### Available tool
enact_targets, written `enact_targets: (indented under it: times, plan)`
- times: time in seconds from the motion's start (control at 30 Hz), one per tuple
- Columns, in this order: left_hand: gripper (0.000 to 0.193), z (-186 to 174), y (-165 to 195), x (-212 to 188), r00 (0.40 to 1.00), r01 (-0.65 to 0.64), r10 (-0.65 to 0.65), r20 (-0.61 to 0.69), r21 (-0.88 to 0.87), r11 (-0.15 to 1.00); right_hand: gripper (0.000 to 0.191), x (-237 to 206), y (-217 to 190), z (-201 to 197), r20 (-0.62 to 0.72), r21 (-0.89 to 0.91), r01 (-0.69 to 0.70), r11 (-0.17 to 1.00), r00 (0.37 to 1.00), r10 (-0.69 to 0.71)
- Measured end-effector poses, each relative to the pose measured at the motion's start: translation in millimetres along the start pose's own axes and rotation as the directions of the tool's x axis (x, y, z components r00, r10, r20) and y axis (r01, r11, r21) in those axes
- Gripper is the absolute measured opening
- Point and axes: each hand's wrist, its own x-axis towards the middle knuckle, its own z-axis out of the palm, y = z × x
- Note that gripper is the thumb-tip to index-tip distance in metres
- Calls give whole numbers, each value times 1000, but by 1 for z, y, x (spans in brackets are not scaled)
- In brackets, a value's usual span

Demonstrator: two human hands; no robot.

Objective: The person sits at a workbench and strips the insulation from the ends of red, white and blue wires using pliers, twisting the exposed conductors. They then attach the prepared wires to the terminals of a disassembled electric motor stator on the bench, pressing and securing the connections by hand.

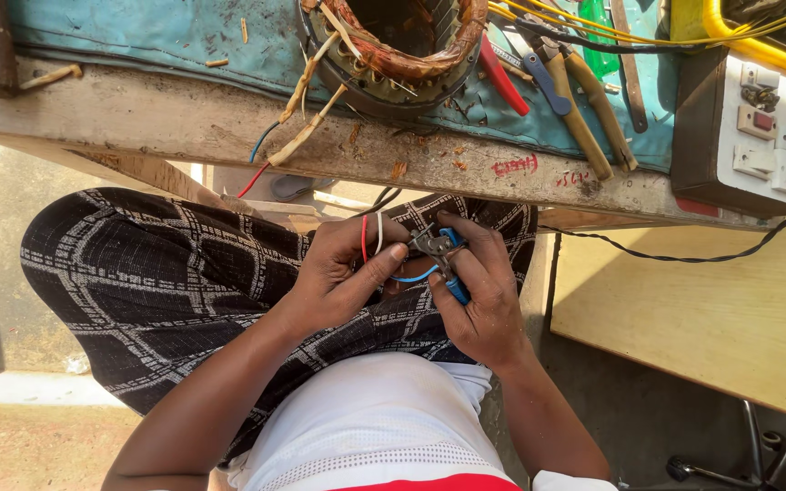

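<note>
Over the lap, the right hand (484, 305) has its grip wrapped around blue-handled pliers (438, 255), while the left hand (343, 273) pinches thin red, white and blue wires (370, 244). Above them, on the rough wooden bench (184, 123), sits a round copper-wound motor core (402, 45) on worn teal cloth. A white socket box (766, 136) stands at the right.

A small pair of blue-handled pliers (438, 255) is sitting just below the centre of the view, over the person's lap. Its metal jaws are pointing toward ten o'clock, while its blue handles are running down toward five o'clock. A thin blue wire (416, 275) is curving under the jaws. Just beside it, at nine o'clock from the pliers, a red wire (364, 238) and a white wire (378, 232) are standing nearly upright, side by side, rising toward twelve o'clock.
</note>
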Motion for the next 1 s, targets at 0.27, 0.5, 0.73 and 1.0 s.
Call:
enact_targets:
  times: [0.27, 0.5, 0.73, 1.0]
  plan:
    - [12, 2, 27, 2, 999, 34, -33, -18, 75, 997, 18, 5, -13, -7, -45, -249, 114, 962, 991, -129]
    - [11, 3, 33, 0, 998, 64, -61, -30, 126, 990, 24, 4, -16, -5, -83, -369, 113, 922, 985, -154]
    - [8, 8, 39, 0, 996, -85, 87, -7, 145, 986, 27, 6, -13, -6, -127, -413, 139, 900, 970, -208]
    - [4, 14, 46, 1, 976, -203, 218, -19, 290, 935, 27, 4, -5, -6, -157, -422, 186, 887, 949, -273]
